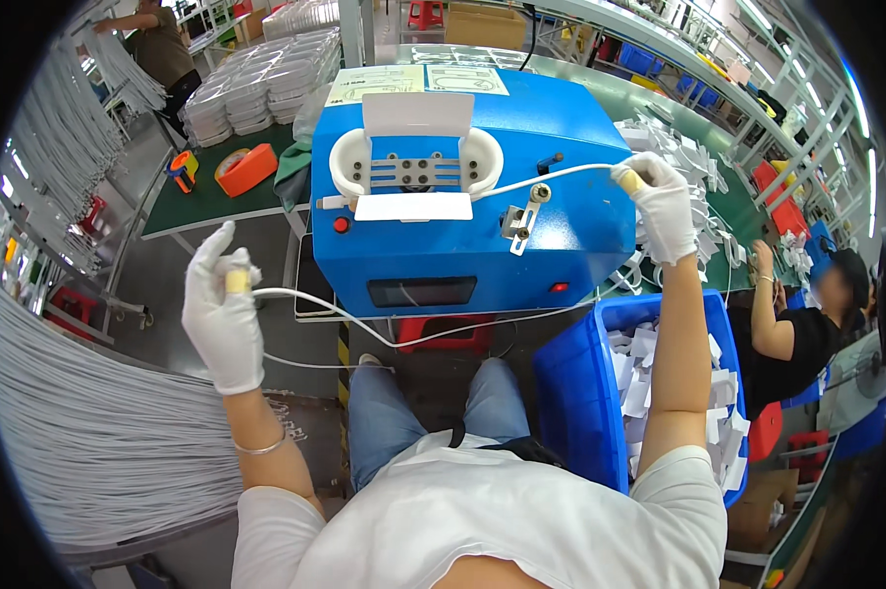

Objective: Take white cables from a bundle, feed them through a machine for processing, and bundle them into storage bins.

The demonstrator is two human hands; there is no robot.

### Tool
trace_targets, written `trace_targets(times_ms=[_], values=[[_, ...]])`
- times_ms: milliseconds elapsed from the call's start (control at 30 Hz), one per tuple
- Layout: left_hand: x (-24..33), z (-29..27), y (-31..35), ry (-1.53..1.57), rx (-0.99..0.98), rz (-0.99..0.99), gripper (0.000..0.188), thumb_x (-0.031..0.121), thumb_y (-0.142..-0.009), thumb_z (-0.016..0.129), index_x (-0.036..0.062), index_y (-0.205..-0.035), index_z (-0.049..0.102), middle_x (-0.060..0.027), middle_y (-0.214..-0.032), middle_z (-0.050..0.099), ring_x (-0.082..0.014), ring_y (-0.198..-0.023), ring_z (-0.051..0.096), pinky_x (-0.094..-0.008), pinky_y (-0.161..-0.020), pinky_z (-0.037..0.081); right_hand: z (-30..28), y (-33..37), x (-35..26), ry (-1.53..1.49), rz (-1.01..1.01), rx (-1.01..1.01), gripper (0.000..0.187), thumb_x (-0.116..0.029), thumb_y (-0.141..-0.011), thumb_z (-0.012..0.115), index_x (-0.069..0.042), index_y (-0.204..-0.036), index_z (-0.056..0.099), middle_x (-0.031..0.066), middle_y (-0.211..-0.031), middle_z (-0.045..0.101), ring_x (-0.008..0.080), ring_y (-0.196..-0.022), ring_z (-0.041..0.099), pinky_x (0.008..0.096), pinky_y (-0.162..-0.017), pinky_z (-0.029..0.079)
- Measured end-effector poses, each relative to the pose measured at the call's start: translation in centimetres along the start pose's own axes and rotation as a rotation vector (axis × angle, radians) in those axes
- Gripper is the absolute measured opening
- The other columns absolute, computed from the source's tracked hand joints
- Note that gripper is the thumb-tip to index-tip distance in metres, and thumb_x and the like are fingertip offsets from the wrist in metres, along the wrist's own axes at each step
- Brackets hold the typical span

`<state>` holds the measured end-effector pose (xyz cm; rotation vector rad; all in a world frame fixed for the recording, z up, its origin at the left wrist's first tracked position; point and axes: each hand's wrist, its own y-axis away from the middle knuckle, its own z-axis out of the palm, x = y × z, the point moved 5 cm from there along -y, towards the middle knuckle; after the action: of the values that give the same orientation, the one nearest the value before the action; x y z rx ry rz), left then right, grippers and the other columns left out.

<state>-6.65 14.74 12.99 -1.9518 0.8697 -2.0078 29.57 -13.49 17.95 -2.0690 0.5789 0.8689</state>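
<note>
Blue machine [502, 270] in front of the seated person; dark screen on its front face. Bundle of white cables [109, 452] at the person's left, strands lying side by side. Blue bin [580, 383] at the right, holding folded white pieces [639, 398]. Right hand [664, 211], gloved, is raised past the machine's right side; thumb and fingers pinch a white cable [561, 173], which runs leftward to the rounded white holder [487, 162] on the machine top. Left hand [222, 324], gloved, is well apart from the right, off the machine's left side, forefinger pointing up. A length of white cord [325, 309] meets it beside the yellow-wrapped digit and sags rightward below the machine; cannot tell whether the fingers close on it. Metal lever [531, 218] sits right of the holder. Red button [341, 225] at lower left of the holder.
</note>
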Motion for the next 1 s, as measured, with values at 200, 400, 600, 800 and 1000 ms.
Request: trace_targets(times_ms=[200, 400, 600, 800, 1000], values=[[1.2, -2.0, 1.2, 0.028, -0.071, -0.101, 0.026, 0.005, -0.091, 0.057, -0.0030, -0.115, 0.058, -0.0060, -0.098, 0.062, -0.0066, -0.070, 0.052, -0.0200, -0.065, 0.046, -1.0, 1.3, 0.0, -0.013, 0.048, -0.004, 0.007, -0.009, -0.084, 0.066, -0.002, -0.085, 0.065, 0.0001, -0.083, 0.060, 0.0065, -0.077, 0.053, 0.0211, -0.071, 0.041], [3.9, 0.0, 4.0, 0.437, -0.871, -0.082, 0.034, 0.013, -0.086, 0.066, -0.0066, -0.112, 0.058, -0.0111, -0.088, 0.065, -0.0134, -0.073, 0.063, -0.0252, -0.069, 0.051, -2.8, 2.8, 1.4, -0.065, 0.221, 0.034, 0.009, -0.012, -0.087, 0.065, -0.003, -0.084, 0.063, -0.0022, -0.077, 0.058, 0.0035, -0.073, 0.051, 0.0188, -0.067, 0.042], [1.6, 5.9, 8.9, 0.215, -1.362, -0.339, 0.038, 0.010, -0.086, 0.064, -0.0017, -0.121, 0.056, -0.0129, -0.103, 0.064, -0.0166, -0.092, 0.062, -0.0266, -0.077, 0.049, -5.3, 4.8, 2.9, -0.120, 0.248, 0.106, 0.013, -0.017, -0.086, 0.066, -0.006, -0.082, 0.061, -0.0030, -0.071, 0.054, 0.0045, -0.057, 0.052, 0.0170, -0.048, 0.041], [0.9, 12.2, 14.6, 0.202, -1.550, -0.262, 0.042, 0.011, -0.084, 0.065, 0.0054, -0.124, 0.055, -0.0083, -0.110, 0.064, -0.0140, -0.090, 0.061, -0.0269, -0.080, 0.048, -7.0, 6.4, 4.2, -0.081, 0.260, 0.150, 0.014, -0.017, -0.085, 0.066, -0.005, -0.082, 0.061, 0.0004, -0.072, 0.059, 0.0088, -0.061, 0.061, 0.0206, -0.053, 0.047], [-1.0, 14.4, 18.4, 0.180, -1.618, -0.378, 0.044, 0.021, -0.086, 0.063, 0.0076, -0.127, 0.053, -0.0079, -0.112, 0.063, -0.0146, -0.077, 0.054, -0.0276, -0.075, 0.046, -6.0, 7.6, 4.5, -0.032, 0.318, 0.143, 0.011, -0.016, -0.085, 0.066, -0.007, -0.080, 0.064, -0.0042, -0.069, 0.058, 0.0013, -0.057, 0.045, 0.0162, -0.049, 0.032]])
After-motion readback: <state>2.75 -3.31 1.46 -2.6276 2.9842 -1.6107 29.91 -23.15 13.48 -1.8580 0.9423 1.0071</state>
